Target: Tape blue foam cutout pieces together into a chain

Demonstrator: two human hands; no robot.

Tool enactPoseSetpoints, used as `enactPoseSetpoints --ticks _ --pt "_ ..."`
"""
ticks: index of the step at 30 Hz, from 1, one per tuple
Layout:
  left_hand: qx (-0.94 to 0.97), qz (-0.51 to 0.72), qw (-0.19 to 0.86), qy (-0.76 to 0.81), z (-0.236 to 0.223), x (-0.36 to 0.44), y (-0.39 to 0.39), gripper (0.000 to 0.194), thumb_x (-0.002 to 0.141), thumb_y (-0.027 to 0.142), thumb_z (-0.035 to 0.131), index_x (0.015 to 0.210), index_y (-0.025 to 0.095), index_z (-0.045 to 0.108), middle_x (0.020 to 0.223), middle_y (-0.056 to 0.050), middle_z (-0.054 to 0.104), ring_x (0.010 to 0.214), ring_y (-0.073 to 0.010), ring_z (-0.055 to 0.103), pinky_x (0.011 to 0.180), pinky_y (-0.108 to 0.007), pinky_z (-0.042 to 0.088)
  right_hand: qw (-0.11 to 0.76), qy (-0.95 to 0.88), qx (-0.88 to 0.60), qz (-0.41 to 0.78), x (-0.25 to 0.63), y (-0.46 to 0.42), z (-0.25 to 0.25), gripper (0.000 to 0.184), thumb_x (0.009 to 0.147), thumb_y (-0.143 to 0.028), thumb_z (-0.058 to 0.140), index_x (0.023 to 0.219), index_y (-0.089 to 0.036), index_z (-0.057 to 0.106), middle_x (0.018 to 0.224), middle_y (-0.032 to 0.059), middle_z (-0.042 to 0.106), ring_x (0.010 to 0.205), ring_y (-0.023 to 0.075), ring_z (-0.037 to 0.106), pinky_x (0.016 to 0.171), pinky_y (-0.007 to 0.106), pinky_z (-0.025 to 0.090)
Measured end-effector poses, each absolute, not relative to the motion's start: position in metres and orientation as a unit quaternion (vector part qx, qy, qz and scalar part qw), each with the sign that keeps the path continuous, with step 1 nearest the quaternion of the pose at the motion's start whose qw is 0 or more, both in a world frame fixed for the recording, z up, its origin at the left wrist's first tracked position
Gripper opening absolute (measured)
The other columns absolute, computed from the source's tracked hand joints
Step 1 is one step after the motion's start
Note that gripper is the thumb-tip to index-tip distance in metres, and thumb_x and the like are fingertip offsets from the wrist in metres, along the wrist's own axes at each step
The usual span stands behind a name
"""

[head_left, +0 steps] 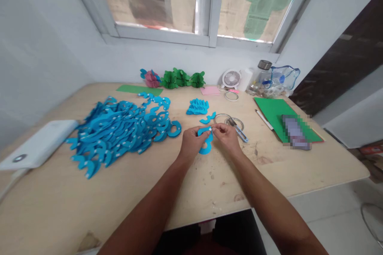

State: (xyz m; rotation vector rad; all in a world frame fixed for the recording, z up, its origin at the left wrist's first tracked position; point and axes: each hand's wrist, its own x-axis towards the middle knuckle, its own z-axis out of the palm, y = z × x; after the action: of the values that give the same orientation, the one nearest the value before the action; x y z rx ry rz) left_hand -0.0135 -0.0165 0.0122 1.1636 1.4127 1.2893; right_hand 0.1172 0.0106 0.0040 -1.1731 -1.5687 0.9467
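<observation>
My left hand and my right hand meet over the middle of the wooden table. Together they pinch a blue curved paper cutout, with a small white bit at its top edge between the fingertips. A large heap of the same blue cutouts lies to the left. A smaller stack of blue cutouts and one loose blue piece lie just beyond my hands.
Tape rings and a small cutter sit right of my hands. Green paper sheets and a pen lie farther right. A white box is at the left edge. Green paper decorations, a mini fan and a jar stand by the wall.
</observation>
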Motion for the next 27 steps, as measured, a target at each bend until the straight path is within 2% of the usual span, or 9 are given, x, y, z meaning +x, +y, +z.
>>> enactPoseSetpoints --ticks 15,21,27 --pt "0.412 0.555 0.469 0.55 0.0196 -0.0106 -0.0201 0.017 0.061 0.029 0.063 0.056 0.014 0.056 0.041 0.005 0.043 0.037 -0.0062 0.035 0.034 -0.018 0.025 0.486 -0.663 -0.471 0.322 0.121 0.0099 0.0097 0.016 0.072 -0.024 0.055 0.075 -0.016 0.068 0.066 0.002 0.063 0.06 0.0136 0.053 0.06 0.025 0.042" --pt "0.415 0.554 0.472 0.546 0.0196 -0.0105 -0.0202 0.021 0.061 0.031 0.064 0.052 0.014 0.054 0.041 0.005 0.042 0.037 -0.0061 0.035 0.035 -0.018 0.025 0.525 -0.649 -0.44 0.329 0.1209 0.0105 0.0084 0.026 0.071 -0.02 0.056 0.096 -0.018 0.062 0.07 -0.0007 0.058 0.066 0.0132 0.055 0.065 0.026 0.045" --pt "0.417 0.552 0.467 0.55 0.0186 -0.0104 -0.0199 0.019 0.06 0.03 0.063 0.052 0.014 0.055 0.041 0.005 0.044 0.038 -0.0066 0.036 0.036 -0.018 0.026 0.557 -0.625 -0.385 0.388 0.1157 0.0105 0.0041 0.031 0.073 -0.02 0.055 0.104 -0.021 0.058 0.082 0.0023 0.059 0.073 0.0145 0.059 0.071 0.029 0.049"
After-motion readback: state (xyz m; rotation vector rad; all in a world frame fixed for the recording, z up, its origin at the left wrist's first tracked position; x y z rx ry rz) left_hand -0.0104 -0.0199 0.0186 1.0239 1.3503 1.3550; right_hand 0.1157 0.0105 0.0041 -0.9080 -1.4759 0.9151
